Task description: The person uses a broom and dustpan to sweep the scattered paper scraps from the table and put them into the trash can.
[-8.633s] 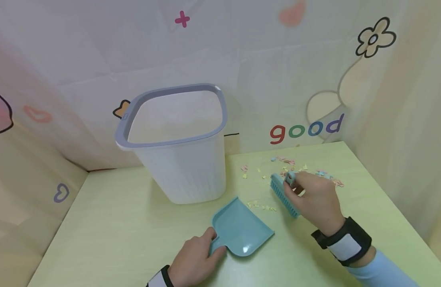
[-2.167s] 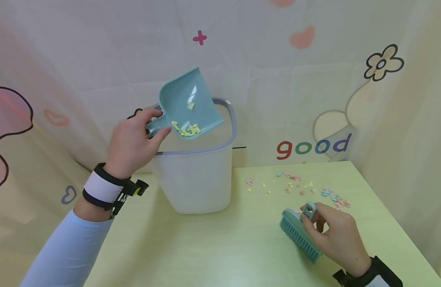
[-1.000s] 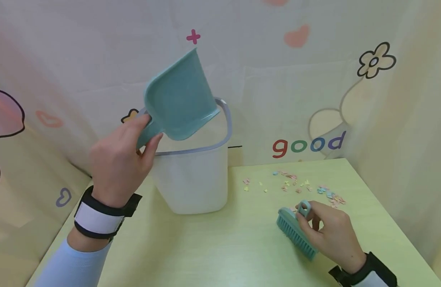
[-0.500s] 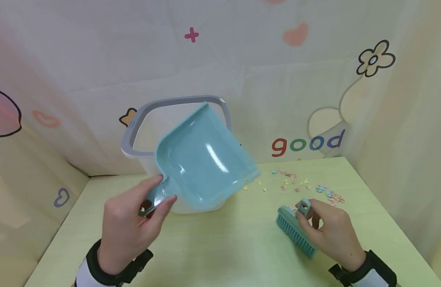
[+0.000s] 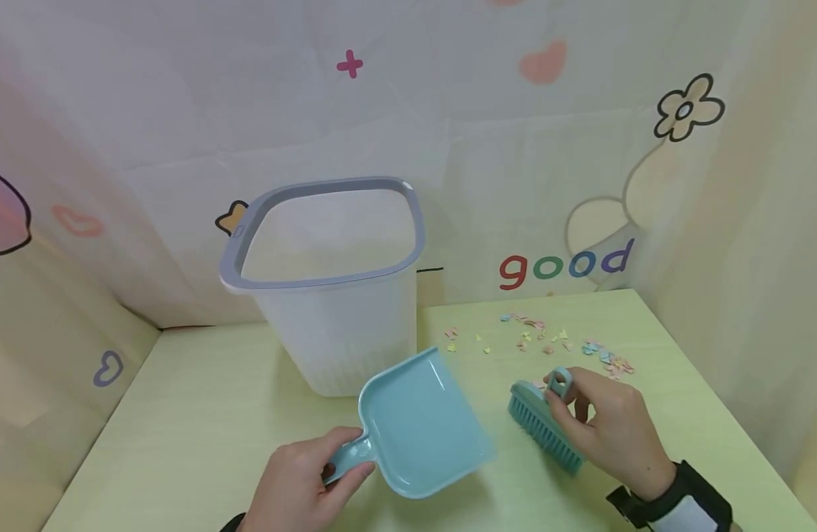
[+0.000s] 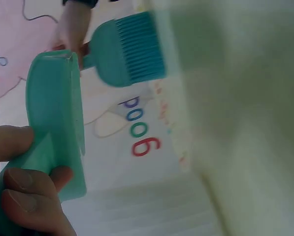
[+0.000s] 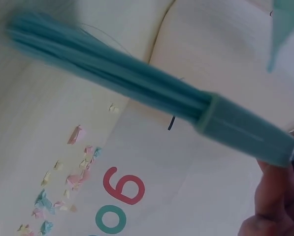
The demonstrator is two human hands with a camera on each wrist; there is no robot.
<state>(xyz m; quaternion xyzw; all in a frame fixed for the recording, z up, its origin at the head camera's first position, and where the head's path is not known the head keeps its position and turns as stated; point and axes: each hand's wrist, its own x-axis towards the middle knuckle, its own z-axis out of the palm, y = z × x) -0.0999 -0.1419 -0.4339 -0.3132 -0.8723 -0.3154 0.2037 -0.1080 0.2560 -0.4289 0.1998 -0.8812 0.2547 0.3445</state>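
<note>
My left hand [image 5: 309, 476] grips the short handle of a light blue dustpan [image 5: 422, 425], whose pan shows no scraps in the head view. It hangs low over the table's front middle, casting a shadow. To its right, my right hand [image 5: 611, 421] pinches the looped handle of a teal hand brush [image 5: 547, 425], bristles downward. In the left wrist view, the dustpan [image 6: 53, 108] is seen edge-on, with the brush [image 6: 129, 49] beyond it. Paper scraps [image 5: 608, 357] in pink, yellow and blue lie scattered behind the brush; some also show in the right wrist view.
A white wastebasket [image 5: 342, 332] with a grey-blue rim stands upright at the back, left of the scraps. The pale table [image 5: 176, 436] ends against a printed curtain [image 5: 488, 170] at the back and sides.
Yellow scraps lay in the dustpan over the wastebasket; my left hand tipped it, and they no longer show. It then brought the dustpan down and forward to the table. My right hand keeps the brush.
</note>
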